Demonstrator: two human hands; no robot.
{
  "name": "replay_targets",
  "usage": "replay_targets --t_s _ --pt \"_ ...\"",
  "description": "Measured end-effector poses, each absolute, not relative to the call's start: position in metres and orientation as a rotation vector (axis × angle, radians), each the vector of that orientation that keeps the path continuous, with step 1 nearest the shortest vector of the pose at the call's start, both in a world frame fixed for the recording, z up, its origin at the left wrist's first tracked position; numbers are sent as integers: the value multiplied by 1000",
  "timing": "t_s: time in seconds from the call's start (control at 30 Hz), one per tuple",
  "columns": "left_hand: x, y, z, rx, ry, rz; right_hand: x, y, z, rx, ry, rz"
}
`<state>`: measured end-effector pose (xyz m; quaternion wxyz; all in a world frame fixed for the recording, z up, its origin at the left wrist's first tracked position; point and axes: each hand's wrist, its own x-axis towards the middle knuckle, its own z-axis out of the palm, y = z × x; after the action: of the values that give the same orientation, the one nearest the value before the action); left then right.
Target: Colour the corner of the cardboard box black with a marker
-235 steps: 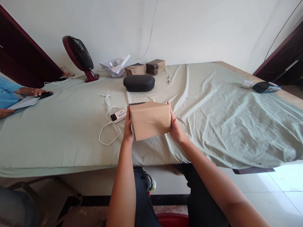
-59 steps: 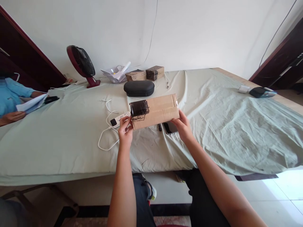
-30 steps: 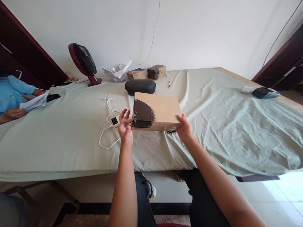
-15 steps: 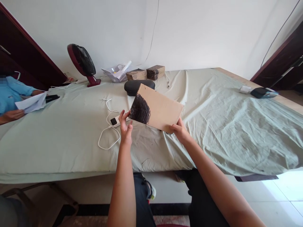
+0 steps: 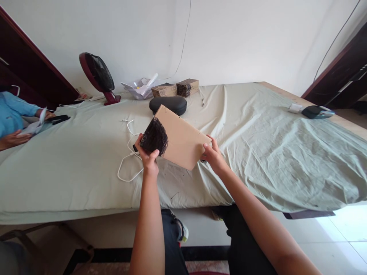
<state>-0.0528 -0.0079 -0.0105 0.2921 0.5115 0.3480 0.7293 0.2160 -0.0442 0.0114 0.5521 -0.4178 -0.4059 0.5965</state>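
Observation:
A brown cardboard box [image 5: 183, 139] is held tilted above the cloth-covered table, its left end scribbled over in black. My left hand [image 5: 148, 157] grips that dark end, thumb on the near face and fingers behind the edge. At the opposite end, my right hand [image 5: 213, 154] is closed on the box's right side, thumb on the face. Behind the box lies a black hard case [image 5: 168, 104]. A white cable [image 5: 123, 179] loops on the cloth left of my left hand, and a power strip there is mostly hidden by the hand and box.
Against the wall stand a dark red fan [image 5: 99, 74], a clear plastic basket [image 5: 139, 91] and two patterned boxes [image 5: 187, 88]. A marker [image 5: 203, 102] lies nearby. On the left, another person [image 5: 13, 114] in blue handles papers. A dark pouch [image 5: 314, 112] rests far right.
The box has shifted left and turned slightly clockwise. My left hand has closed onto its dark end, and my right hand has moved up its right side. The other person's papers have lowered.

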Motion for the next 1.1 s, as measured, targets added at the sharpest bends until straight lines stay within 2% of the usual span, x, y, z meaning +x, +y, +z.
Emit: replay_targets --t_s 0.13,0.43,0.8,1.1 --pt "-48 -14 1 1250 810 2031 215 -47 12 -1038 -1004 1395" --pt "-61 -17 3 1284 905 2022 209 -56 21 -1122 -1381 1233" --pt "-48 -21 14 1037 849 1934 212 -54 14 -1132 -1463 1288" --pt "-56 -29 17 1230 722 1970 212 -57 16 -1086 -1618 1229"
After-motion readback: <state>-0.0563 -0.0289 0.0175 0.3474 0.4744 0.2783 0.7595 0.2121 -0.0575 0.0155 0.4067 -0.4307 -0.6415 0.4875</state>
